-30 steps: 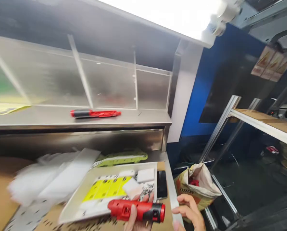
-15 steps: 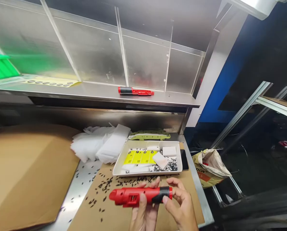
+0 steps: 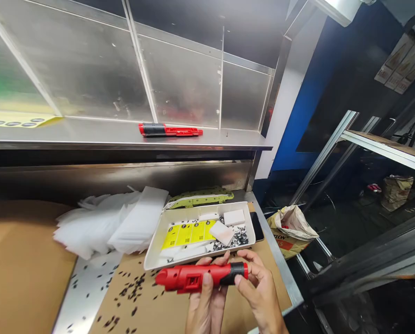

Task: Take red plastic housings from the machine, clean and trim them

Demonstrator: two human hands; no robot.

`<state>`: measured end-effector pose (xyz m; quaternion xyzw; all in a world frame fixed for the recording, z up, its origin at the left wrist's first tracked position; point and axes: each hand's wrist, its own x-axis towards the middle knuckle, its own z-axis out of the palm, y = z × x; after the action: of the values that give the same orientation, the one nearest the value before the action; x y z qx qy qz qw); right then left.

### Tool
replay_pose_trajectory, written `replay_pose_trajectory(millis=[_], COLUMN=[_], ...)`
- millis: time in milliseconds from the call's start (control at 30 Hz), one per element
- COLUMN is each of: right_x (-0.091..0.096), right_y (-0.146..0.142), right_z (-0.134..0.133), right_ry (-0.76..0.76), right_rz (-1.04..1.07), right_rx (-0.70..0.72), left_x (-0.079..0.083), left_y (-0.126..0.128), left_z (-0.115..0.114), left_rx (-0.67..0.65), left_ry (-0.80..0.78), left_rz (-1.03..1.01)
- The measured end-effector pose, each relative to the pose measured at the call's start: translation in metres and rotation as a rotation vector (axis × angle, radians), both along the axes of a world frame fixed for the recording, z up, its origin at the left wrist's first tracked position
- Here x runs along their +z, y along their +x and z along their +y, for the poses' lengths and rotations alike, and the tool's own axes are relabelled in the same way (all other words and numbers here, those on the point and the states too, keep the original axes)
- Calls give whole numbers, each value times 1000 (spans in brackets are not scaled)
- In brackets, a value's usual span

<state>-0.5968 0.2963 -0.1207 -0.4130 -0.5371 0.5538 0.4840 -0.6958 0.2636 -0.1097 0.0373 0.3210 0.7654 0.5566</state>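
Observation:
A red plastic tool housing (image 3: 179,278) with a black band near its right end lies level across both hands. My left hand (image 3: 207,301) is closed around its middle from below, the thumb pressed on the near side. At the black end, the thumb and fingers of my right hand (image 3: 261,294) pinch the housing. Just beyond the hands stands a white tray (image 3: 148,260), holding yellow label sheets (image 3: 186,234), white blocks (image 3: 222,232) and many small black parts (image 3: 240,236).
Small black pieces (image 3: 132,287) are scattered over the cardboard (image 3: 165,315). White foam sheets (image 3: 137,218) are heaped left of the tray, a phone (image 3: 256,227) right of it. Another red housing (image 3: 172,131) rests on the metal shelf (image 3: 103,132). A paper sack (image 3: 292,232) stands beyond the table's right edge.
The view has swung to the right, so the shelf and tray sit further left. Both hands keep their hold on the red housing, which has hardly moved in the picture.

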Motion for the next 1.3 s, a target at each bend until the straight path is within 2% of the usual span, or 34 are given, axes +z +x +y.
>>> replay_pose_trajectory(millis=[133, 333, 533, 600, 700, 833, 1067, 1167, 1300], right_x=[-3, -3, -2, -3, -5, -8, -14, -12, -9], right_y=[-6, -18, -18, -18, -18, -12, 9, 6, -11], right_z=[5, 12, 18, 19, 19, 19, 25, 22, 10], right_ry=[82, 61, 45, 43, 14, 5, 126, 185, 216], right_rz=[-38, -63, -53, -50, -62, -84, -227, -259, -166], right_rx=[-70, -78, -41, -39, -31, 21, -13, -41, -72], left_x=[2, -16, -19, -19, -22, -20, 14, 14, 8], left_y=[-6, -12, 3, 5, -1, -20, -42, -43, -40], left_z=[7, 5, 4, 5, 7, 11, 28, 29, 29], left_rx=[-9, 92, 318, 331, 271, 157, 158, 103, 43], left_ry=[11, 52, 119, 143, 126, 88, -176, -174, -106], left_rz=[36, 148, 348, 384, 386, 254, -235, -293, -294])
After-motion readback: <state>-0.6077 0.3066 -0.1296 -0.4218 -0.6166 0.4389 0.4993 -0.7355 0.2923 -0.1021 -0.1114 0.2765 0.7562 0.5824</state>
